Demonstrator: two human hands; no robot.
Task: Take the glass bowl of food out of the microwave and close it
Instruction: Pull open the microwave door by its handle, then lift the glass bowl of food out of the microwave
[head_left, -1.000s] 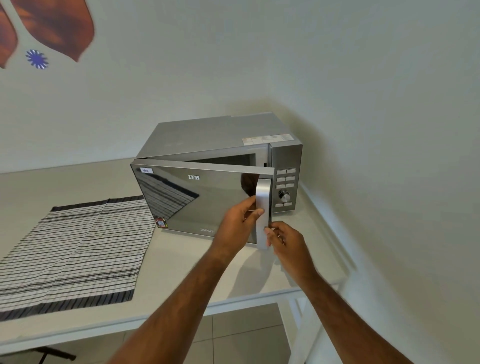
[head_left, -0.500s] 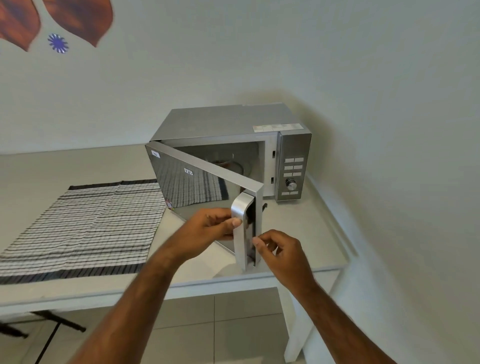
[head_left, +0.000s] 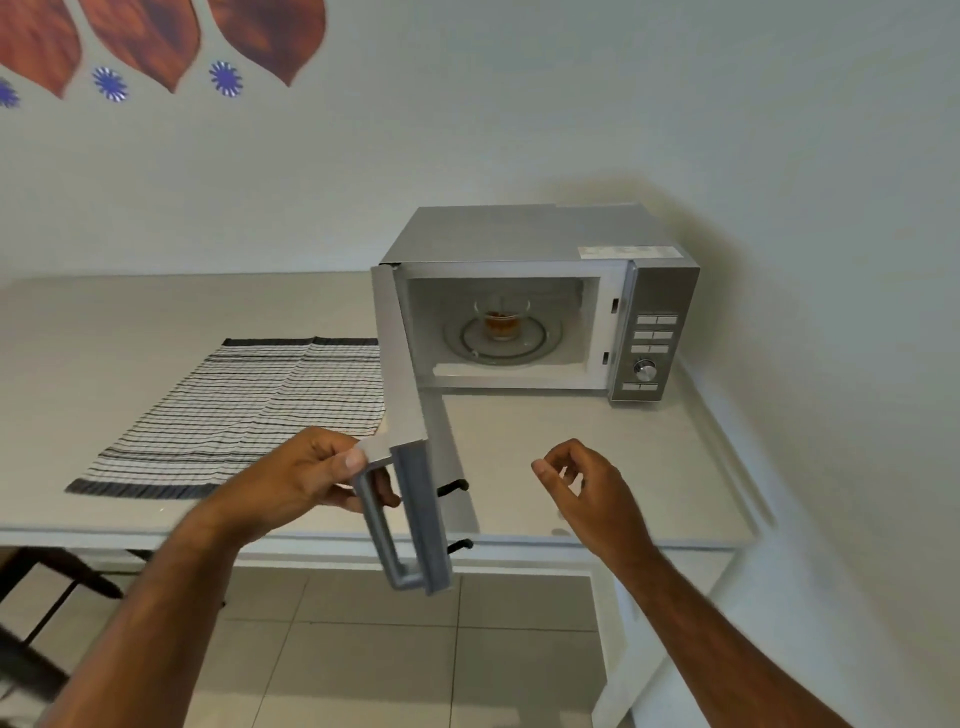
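Note:
A silver microwave (head_left: 524, 234) stands in the back right corner of the white table (head_left: 597, 467). Its door (head_left: 402, 395) is swung wide, pointing straight at me. Inside, a small glass bowl (head_left: 502, 319) with brown food rests on the turntable. My left hand (head_left: 306, 480) grips the door handle (head_left: 382, 525) near its top. Right of the door, my right hand (head_left: 584, 486) hovers over the table, fingers loosely curled, holding nothing.
A black-and-white striped cloth (head_left: 244, 410) lies flat on the table left of the microwave. Walls close in behind and to the right. The control panel (head_left: 652, 343) with a knob sits on the microwave's right side. Tiled floor and dark chair legs (head_left: 47, 587) show below.
The door has swung from barely ajar to fully open, exposing the bowl. My right hand has let go of the door edge and moved right; the left stays on the handle.

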